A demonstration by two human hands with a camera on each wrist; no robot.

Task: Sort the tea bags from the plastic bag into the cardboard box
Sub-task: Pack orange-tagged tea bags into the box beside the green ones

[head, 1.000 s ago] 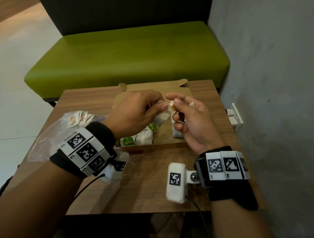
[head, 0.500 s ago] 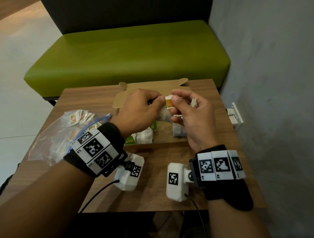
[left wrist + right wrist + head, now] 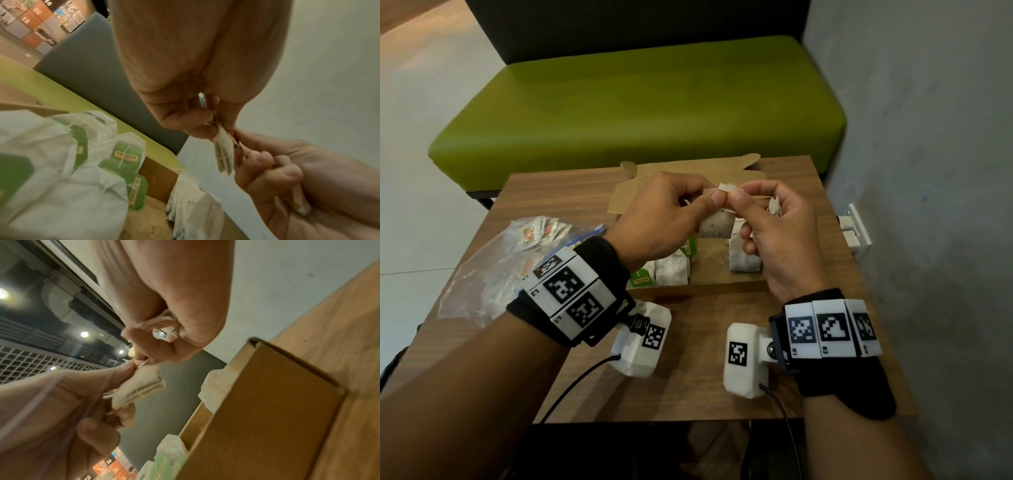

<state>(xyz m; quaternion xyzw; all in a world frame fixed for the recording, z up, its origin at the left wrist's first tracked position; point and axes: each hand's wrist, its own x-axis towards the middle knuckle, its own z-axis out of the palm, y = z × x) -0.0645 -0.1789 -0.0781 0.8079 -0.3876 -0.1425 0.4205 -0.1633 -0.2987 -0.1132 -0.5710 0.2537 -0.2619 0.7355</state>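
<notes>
A single tea bag [image 3: 716, 224] is held in the air above the open cardboard box [image 3: 722, 270], pinched at its top edge and paper tag between thumb and forefinger of the left hand [image 3: 659, 219] and of the right hand [image 3: 777, 236]; the right hand's lower fingers [image 3: 287, 175] are curled round what appears to be a second tea bag. The held bag is judged very light, soft and easily torn, with loose leaf inside and a thin string, so it is best taken by the folded top seam or the tag, not squeezed at the body. Below the fingers, inside the box, green-tagged tea bags [image 3: 125, 155] marked "TWININGS" are stacked at the left and plain white tea bags [image 3: 744, 262] at the right. To the left of the fingers, the clear plastic bag [image 3: 493, 270] lies on the worktop [image 3: 688, 377] with red-tagged sachets inside, their print too small to be read.
</notes>
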